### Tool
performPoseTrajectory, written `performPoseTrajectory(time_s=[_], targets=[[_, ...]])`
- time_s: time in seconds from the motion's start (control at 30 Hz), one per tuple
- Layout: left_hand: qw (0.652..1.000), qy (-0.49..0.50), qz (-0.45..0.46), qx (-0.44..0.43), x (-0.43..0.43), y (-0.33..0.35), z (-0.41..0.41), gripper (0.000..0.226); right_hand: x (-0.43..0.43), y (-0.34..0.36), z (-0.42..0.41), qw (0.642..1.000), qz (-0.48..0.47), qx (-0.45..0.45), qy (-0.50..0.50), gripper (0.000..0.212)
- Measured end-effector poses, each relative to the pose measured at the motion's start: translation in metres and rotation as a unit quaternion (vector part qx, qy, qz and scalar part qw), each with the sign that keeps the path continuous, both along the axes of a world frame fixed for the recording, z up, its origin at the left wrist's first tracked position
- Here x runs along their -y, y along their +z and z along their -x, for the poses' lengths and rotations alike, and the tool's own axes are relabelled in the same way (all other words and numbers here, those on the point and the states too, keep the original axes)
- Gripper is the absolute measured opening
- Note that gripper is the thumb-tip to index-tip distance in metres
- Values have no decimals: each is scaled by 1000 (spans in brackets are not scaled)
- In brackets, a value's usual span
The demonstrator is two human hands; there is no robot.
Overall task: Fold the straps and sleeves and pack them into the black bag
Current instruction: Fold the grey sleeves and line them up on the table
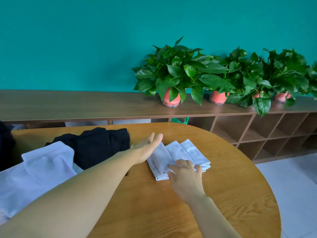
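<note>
Folded white sleeve [178,152] mid tabletop [223,194], left hand [147,148] flat along its left edge, fingers straight and together, right hand [186,179] pressing its near end, fingers spread, black fabric [96,145], possibly the bag, back left, white cloth pile [34,177] beside it

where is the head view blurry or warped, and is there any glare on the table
Head view: the potted plants look smeared, worst toward the right edge; the long shelf bows from wide-angle distortion; the table shows a faint sheen at its far rim, no harsh glare; the folded white cloth is fairly sharp.
</note>
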State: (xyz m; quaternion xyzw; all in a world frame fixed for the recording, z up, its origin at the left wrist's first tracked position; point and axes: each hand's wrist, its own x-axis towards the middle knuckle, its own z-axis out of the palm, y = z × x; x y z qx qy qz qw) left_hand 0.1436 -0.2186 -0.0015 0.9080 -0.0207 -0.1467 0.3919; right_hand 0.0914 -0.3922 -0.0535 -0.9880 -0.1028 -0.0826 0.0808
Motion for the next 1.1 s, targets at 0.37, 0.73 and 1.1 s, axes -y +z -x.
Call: performPoseTrajectory(time_s=[0.37,0.73,1.1], targets=[[993,73,-14,86,-59,40,57,75,-28,40,30,997,-39,65,18,27],[963,233,106,84,-178,23,153,73,-133,32,69,992,-61,15,109,33],[945,283,106,127,-216,-17,179,32,-245,16,52,993,-30,15,109,28]])
